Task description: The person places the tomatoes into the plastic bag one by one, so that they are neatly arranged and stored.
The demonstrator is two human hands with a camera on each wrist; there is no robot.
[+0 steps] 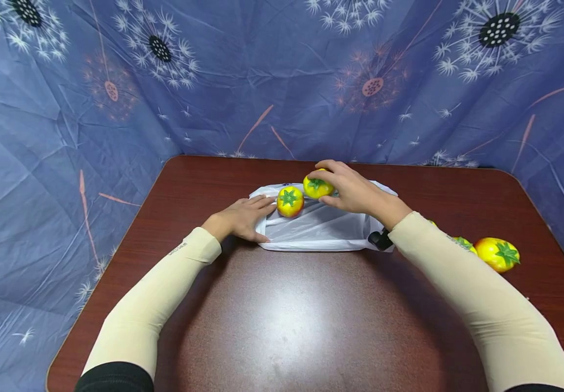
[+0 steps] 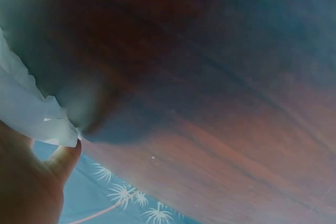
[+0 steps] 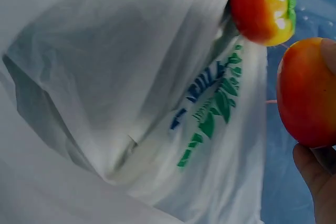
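Note:
A white plastic bag [image 1: 321, 226] lies with its mouth spread wide on the table; blue and green print shows on its side in the right wrist view. My left hand [image 1: 246, 218] rests at the bag's left end, fingers spread, the thumb [image 2: 67, 161] touching the plastic edge. Just past those fingertips is a yellow-red persimmon [image 1: 290, 202] with a green leafy top, at the bag's far left rim. Above the far rim my right hand [image 1: 353, 188] grips another persimmon [image 1: 317, 187] between thumb and fingers. Its red underside shows in the right wrist view.
More persimmons [image 1: 497, 254] sit to the right on the brown table [image 1: 282, 316], partly hidden behind my right forearm. A blue patterned cloth [image 1: 243, 81] hangs behind and to the sides of the table.

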